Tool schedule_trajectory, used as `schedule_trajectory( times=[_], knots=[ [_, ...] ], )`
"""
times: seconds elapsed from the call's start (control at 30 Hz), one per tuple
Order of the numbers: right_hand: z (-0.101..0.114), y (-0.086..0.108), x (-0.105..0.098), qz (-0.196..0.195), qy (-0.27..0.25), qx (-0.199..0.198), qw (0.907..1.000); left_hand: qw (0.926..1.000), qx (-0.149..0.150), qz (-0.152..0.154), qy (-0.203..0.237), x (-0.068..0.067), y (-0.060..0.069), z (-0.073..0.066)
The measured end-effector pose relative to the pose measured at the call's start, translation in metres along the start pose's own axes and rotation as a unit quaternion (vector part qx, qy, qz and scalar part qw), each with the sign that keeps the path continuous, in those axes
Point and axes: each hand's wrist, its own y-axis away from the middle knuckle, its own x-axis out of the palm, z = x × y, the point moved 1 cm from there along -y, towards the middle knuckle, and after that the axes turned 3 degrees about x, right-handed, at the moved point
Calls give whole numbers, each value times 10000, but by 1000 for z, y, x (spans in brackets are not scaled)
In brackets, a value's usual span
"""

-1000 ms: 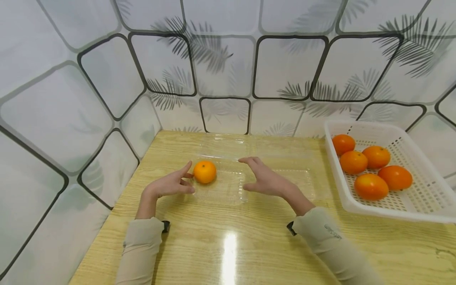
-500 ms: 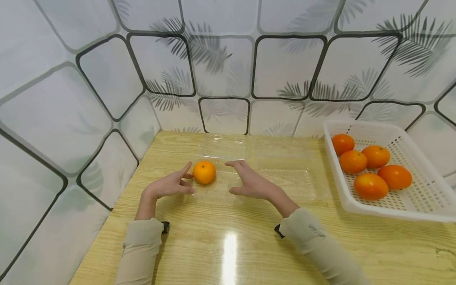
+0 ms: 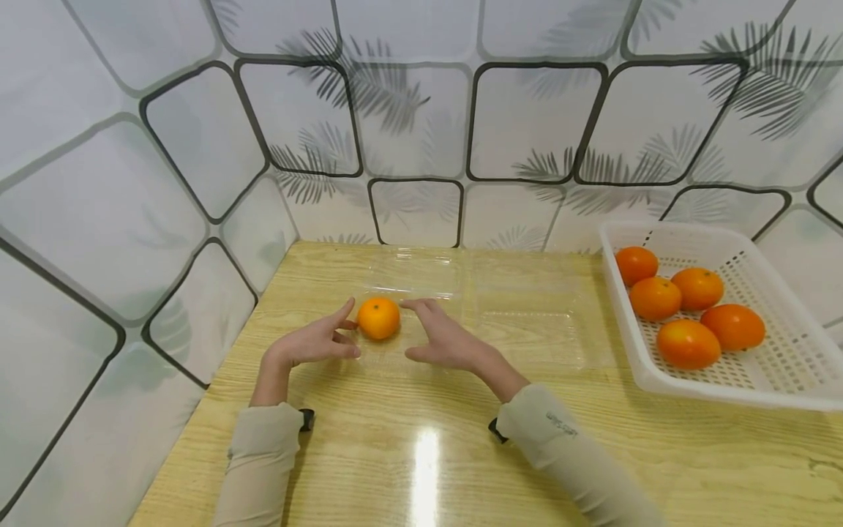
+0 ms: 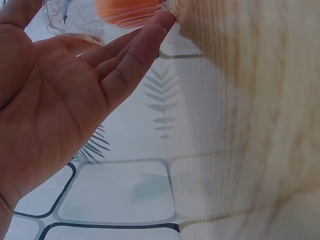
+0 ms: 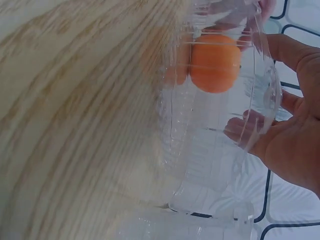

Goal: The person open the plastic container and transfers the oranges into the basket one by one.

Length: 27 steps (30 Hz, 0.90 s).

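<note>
One orange (image 3: pixel 378 318) sits toward the left end of a clear plastic clamshell container (image 5: pixel 200 135), whose lid (image 3: pixel 411 271) lies folded back behind it. My left hand (image 3: pixel 315 342) is at the container's left side, thumb and fingers spread; in the left wrist view its fingertips are close to the clear wall, and contact is hard to tell. To the right of the orange is my right hand (image 3: pixel 449 340), fingers apart and reaching over the container. Seen from the right wrist, some fingers show through the clear plastic. Neither hand grips anything.
A second clear plastic container (image 3: pixel 530 340) lies opened to the right. Beyond it stands a white perforated basket (image 3: pixel 777 373) holding several orange fruits (image 3: pixel 688 344). Patterned wall covering (image 3: pixel 421 212) borders the wooden table (image 3: pixel 369 454) at the back and left.
My right hand has moved left, from between the two containers to near the orange. The left hand and the orange have stayed in place.
</note>
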Motion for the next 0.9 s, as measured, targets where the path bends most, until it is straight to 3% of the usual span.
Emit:
schedule_trajectory(
  times=[0.9],
  knots=[
    [10,-21,29,-220,-175,140,9995,9999,46,9,101,0,1,1]
  ],
)
